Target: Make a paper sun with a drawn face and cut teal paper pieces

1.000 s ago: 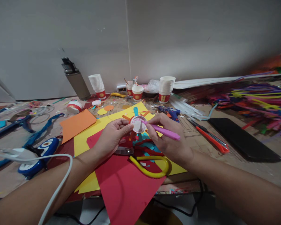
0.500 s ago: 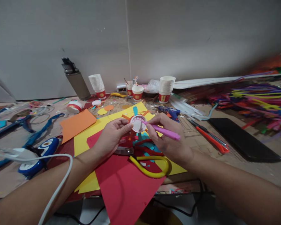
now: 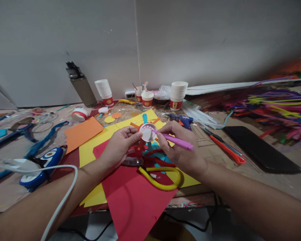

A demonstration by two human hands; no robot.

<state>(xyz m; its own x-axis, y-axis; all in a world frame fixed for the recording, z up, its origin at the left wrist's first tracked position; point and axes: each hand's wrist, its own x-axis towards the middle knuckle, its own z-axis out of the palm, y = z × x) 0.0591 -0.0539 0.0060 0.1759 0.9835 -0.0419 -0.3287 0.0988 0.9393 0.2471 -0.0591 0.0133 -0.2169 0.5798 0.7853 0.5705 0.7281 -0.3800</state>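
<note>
Between thumb and fingers, my left hand [image 3: 124, 142] pinches a small paper cup piece [image 3: 147, 134] by its left edge. Its round white face is turned to me and bears pink curved lines along the upper rim. Teal and orange paper strips stick out around it. My right hand [image 3: 179, 142] is closed round a pink marker pen [image 3: 179, 141], whose tip meets the white face near its right side. Below the hands lie scissors with yellow and red handles [image 3: 163, 185], on a red paper sheet [image 3: 137, 204] and yellow sheets [image 3: 90, 154]. Teal paper scraps lie under the right hand.
Stacked paper cups [image 3: 178, 95] stand along the back. On the right are a glue gun [image 3: 184, 120], an orange utility knife [image 3: 227, 149], a black phone [image 3: 262, 150] and many pipe cleaners [image 3: 278, 113]. A white cable [image 3: 74, 187] crosses over my left forearm.
</note>
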